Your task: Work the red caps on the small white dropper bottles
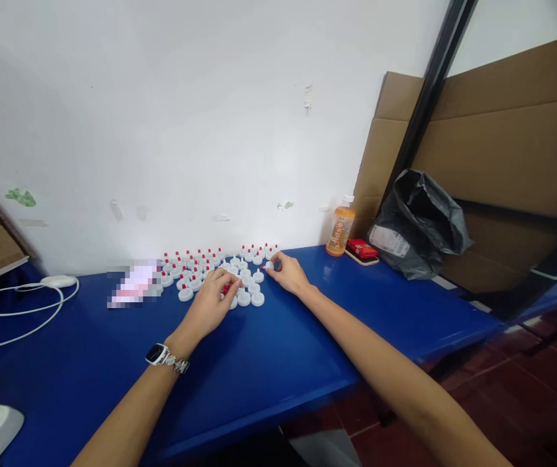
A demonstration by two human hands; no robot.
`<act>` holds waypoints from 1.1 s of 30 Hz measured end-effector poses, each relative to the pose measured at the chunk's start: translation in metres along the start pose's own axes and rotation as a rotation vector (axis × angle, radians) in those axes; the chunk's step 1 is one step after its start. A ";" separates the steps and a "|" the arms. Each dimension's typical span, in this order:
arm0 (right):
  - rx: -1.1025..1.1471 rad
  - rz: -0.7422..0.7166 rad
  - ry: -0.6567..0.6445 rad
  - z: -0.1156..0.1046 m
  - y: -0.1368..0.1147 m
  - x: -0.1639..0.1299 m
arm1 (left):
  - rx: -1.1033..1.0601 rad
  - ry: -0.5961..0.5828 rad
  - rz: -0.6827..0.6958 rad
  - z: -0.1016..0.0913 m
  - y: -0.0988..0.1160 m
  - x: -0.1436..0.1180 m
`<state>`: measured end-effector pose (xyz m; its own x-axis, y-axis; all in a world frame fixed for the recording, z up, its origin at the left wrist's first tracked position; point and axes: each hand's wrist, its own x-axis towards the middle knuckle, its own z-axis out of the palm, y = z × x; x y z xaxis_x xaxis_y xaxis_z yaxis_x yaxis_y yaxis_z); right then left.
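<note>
In the head view, the left hand (211, 297) curls its fingers loosely around a few red tips (226, 290), over the near left part of the lids (244, 298). The right hand (290, 273) has thumb and fingers nearly closed, gripping one white lid (269, 264) at the far right of the group; a red tip shows at its left edge.

The bottle (340, 231) at far right bears lettering too small to read, as does the pale label (389, 240) on the bag (424, 220). The red pack (362, 248) between them also has illegible print.

The lids are round, white and plastic-looking, on a smooth blue table (278, 363). Many at left and far right carry red tips; most in the middle have bare white nozzles or flat tops. The bag is crinkled grey plastic, the bottle's contents orange. A watch (155, 353) with a metal-link band circles the left wrist, and a white cable (15, 314) loops at far left.
</note>
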<state>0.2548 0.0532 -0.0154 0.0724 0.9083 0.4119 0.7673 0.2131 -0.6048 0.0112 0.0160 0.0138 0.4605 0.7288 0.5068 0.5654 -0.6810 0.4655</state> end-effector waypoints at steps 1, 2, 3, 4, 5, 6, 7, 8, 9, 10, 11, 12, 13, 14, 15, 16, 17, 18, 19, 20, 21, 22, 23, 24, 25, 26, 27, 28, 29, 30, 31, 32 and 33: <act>0.056 -0.012 0.008 -0.001 -0.003 -0.002 | 0.002 0.003 0.002 0.000 0.000 0.000; 0.122 -0.024 0.032 -0.003 -0.007 -0.004 | 0.003 0.012 0.004 0.000 0.000 0.000; 0.195 -0.033 0.068 -0.004 -0.013 -0.007 | 0.002 0.028 0.007 0.000 0.000 0.000; 0.270 -0.044 0.102 -0.006 -0.020 -0.010 | -0.001 0.049 0.006 0.000 0.000 0.000; 0.341 -0.061 0.123 -0.007 -0.028 -0.014 | -0.013 0.070 -0.004 0.000 0.001 0.000; 0.404 -0.086 0.121 -0.008 -0.037 -0.018 | -0.040 0.089 -0.028 0.000 0.002 0.000; 0.453 -0.121 0.099 -0.009 -0.046 -0.023 | -0.083 0.105 -0.063 0.000 0.004 -0.001; 0.488 -0.162 0.064 -0.009 -0.055 -0.028 | -0.138 0.115 -0.103 0.000 0.005 -0.001; 0.511 -0.198 0.024 -0.009 -0.064 -0.034 | -0.199 0.116 -0.145 -0.001 0.007 -0.002; 0.530 -0.224 -0.017 -0.008 -0.072 -0.039 | -0.249 0.109 -0.169 -0.002 0.009 -0.003; 0.557 -0.237 -0.055 -0.007 -0.078 -0.044 | -0.271 0.091 -0.174 -0.004 0.011 -0.004; 0.594 -0.238 -0.090 -0.005 -0.083 -0.048 | -0.275 0.061 -0.162 -0.006 0.012 -0.005; 0.641 -0.232 -0.119 -0.003 -0.086 -0.051 | -0.261 0.033 -0.146 -0.007 0.014 -0.006; 0.692 -0.221 -0.142 -0.001 -0.089 -0.053 | -0.239 0.011 -0.130 -0.008 0.014 -0.007; 0.738 -0.209 -0.155 0.001 -0.090 -0.055 | -0.219 0.000 -0.117 -0.009 0.014 -0.007; 0.766 -0.202 -0.162 0.002 -0.091 -0.056 | -0.208 0.002 -0.110 -0.010 0.014 -0.008; 0.771 -0.202 -0.162 0.002 -0.091 -0.056 | -0.208 0.015 -0.105 -0.010 0.014 -0.008; 0.752 -0.213 -0.153 0.002 -0.092 -0.057 | -0.220 0.032 -0.102 -0.010 0.014 -0.007; 0.711 -0.236 -0.135 0.001 -0.092 -0.058 | -0.241 0.048 -0.102 -0.011 0.013 -0.007; 0.649 -0.274 -0.107 -0.001 -0.093 -0.058 | -0.265 0.061 -0.105 -0.011 0.013 -0.006; 0.577 -0.326 -0.075 -0.003 -0.094 -0.059 | -0.288 0.070 -0.114 -0.011 0.012 -0.005; 0.503 -0.387 -0.041 -0.005 -0.095 -0.059 | -0.311 0.073 -0.129 -0.011 0.012 -0.005; 0.438 -0.447 -0.011 -0.008 -0.097 -0.060 | -0.339 0.069 -0.151 -0.012 0.012 -0.004; 0.385 -0.502 0.011 -0.010 -0.098 -0.061 | -0.373 0.062 -0.175 -0.012 0.012 -0.003; 0.344 -0.547 0.026 -0.012 -0.099 -0.061 | -0.412 0.055 -0.200 -0.012 0.012 -0.002; 0.309 -0.582 0.038 -0.014 -0.100 -0.061 | -0.453 0.051 -0.225 -0.012 0.012 -0.001; 0.277 -0.607 0.047 -0.015 -0.100 -0.062 | -0.493 0.049 -0.249 -0.011 0.013 0.001; 0.244 -0.627 0.055 -0.016 -0.100 -0.061 | -0.529 0.053 -0.271 -0.010 0.013 0.002; 0.213 -0.644 0.063 -0.017 -0.100 -0.061 | -0.560 0.062 -0.294 -0.009 0.014 0.004; 0.187 -0.656 0.071 -0.018 -0.100 -0.061 | -0.590 0.071 -0.317 -0.008 0.015 0.005; 0.168 -0.662 0.079 -0.018 -0.099 -0.061 | -0.617 0.078 -0.337 -0.007 0.016 0.007; 0.157 -0.663 0.087 -0.019 -0.099 -0.061 | -0.639 0.082 -0.351 -0.005 0.018 0.009; 0.150 -0.657 0.095 -0.019 -0.099 -0.061 | -0.654 0.084 -0.359 -0.004 0.019 0.010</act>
<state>0.1866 -0.0296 0.0321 -0.3180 0.5393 0.7798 0.5749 0.7637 -0.2937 0.0237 0.0103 0.0305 0.2560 0.9240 0.2840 0.1373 -0.3255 0.9355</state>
